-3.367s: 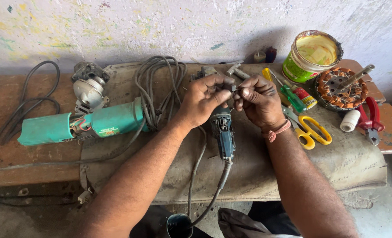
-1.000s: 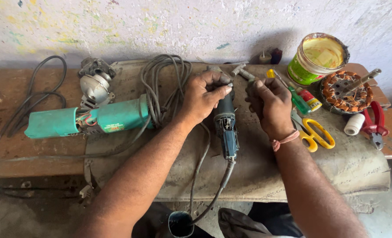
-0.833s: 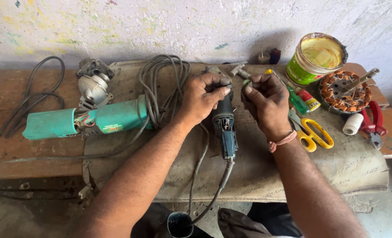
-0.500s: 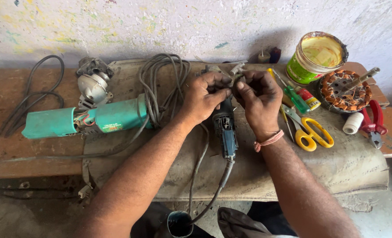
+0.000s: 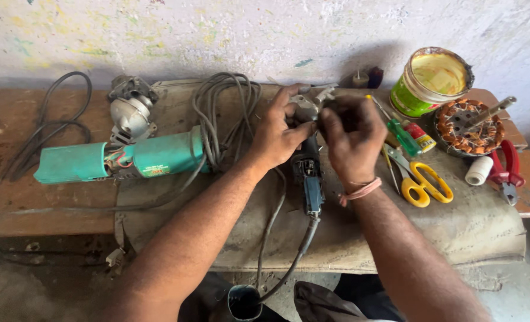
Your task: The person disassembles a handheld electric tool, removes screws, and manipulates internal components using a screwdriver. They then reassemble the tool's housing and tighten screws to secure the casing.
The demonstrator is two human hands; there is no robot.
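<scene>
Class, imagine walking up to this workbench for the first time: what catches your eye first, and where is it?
At the centre, the left hand and right hand meet over the head of a small blue angle grinder. To the left lies a big turquoise grinder with its casing open. On the right sit yellow-handled scissors and a green paint tin.

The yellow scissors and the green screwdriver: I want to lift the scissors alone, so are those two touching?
Cannot tell. In the head view the yellow scissors' blades run up beside the green screwdriver, but the right hand crowds that spot and shows neither contact nor gap.
</scene>
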